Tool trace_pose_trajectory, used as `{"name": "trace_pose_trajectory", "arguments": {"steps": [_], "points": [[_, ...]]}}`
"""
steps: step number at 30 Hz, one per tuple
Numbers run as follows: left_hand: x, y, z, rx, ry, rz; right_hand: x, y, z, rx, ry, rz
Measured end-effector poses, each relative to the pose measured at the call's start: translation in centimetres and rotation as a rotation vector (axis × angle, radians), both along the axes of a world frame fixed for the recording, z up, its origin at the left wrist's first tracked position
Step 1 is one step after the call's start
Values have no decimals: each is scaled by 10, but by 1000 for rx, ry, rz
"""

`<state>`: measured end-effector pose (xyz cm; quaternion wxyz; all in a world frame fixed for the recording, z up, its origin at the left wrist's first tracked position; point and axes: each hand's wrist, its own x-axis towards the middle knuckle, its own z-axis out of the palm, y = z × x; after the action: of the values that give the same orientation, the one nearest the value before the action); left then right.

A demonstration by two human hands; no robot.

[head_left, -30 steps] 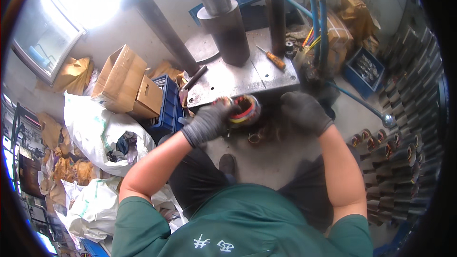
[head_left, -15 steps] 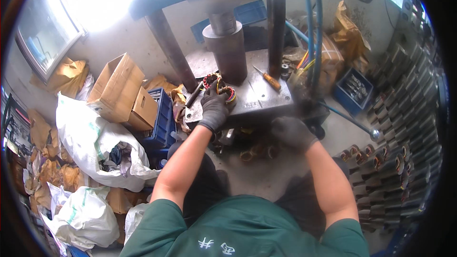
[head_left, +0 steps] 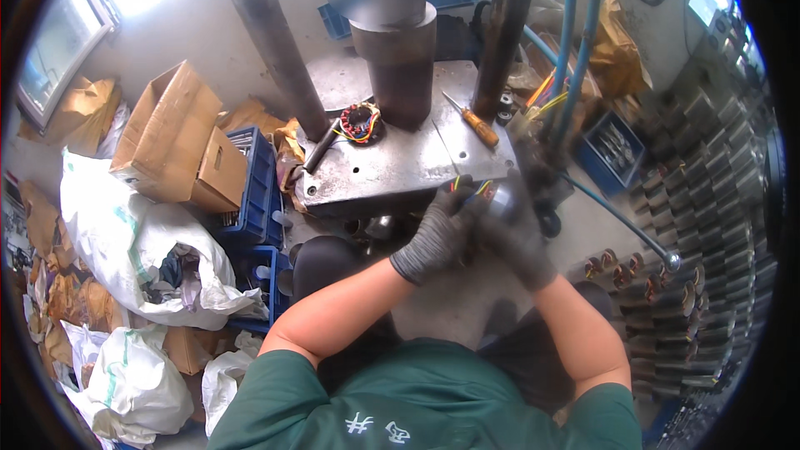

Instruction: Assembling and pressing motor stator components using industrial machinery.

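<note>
My left hand [head_left: 440, 235], in a grey glove, is closed on coloured wires [head_left: 479, 191] just off the front edge of the press bed [head_left: 400, 173]. Beside it, my gloved right hand [head_left: 521, 242] is blurred by motion and wraps a shiny metal motor cylinder [head_left: 502, 202], from which the wires seem to come. A wound stator [head_left: 360, 123] with red and yellow leads lies on the bed, left of the thick dark press cylinder [head_left: 402, 71]. A short dark rod [head_left: 322, 147] rests near it. Right of the cylinder lies a screwdriver [head_left: 478, 125] with an amber handle.
Steel posts [head_left: 279, 50] flank the press. A ball-ended lever [head_left: 621, 221] juts out at right, near a blue parts bin [head_left: 612, 154] and stacked metal cylinders [head_left: 692, 292]. Cardboard boxes [head_left: 171, 129], blue crates [head_left: 258, 192] and white sacks [head_left: 125, 233] crowd the left.
My left hand has left the stator on the bed and moved right, to my right hand. A shiny cylinder with wires now shows between them. The view has shifted slightly.
</note>
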<state>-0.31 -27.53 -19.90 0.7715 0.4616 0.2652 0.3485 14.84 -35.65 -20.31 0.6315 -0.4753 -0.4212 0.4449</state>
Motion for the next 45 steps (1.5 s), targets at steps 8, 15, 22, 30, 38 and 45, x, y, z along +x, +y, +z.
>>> {"name": "trace_pose_trajectory", "arguments": {"steps": [8,15,22,30,38,45], "points": [[-12,57,12,228,37,305,31,1,12,-118,480,-154],[5,31,-8,488,168,-54,17,5,36,-127,678,-252],[28,11,-5,566,-205,-219,-2,-2,40,-76,658,-16],[16,10,-17,928,95,107,11,-4,26,10,635,26],[11,20,2,1271,93,347,14,-5,27,59,217,65],[8,19,5,1270,86,334,24,-5,15,54,416,166]]}}
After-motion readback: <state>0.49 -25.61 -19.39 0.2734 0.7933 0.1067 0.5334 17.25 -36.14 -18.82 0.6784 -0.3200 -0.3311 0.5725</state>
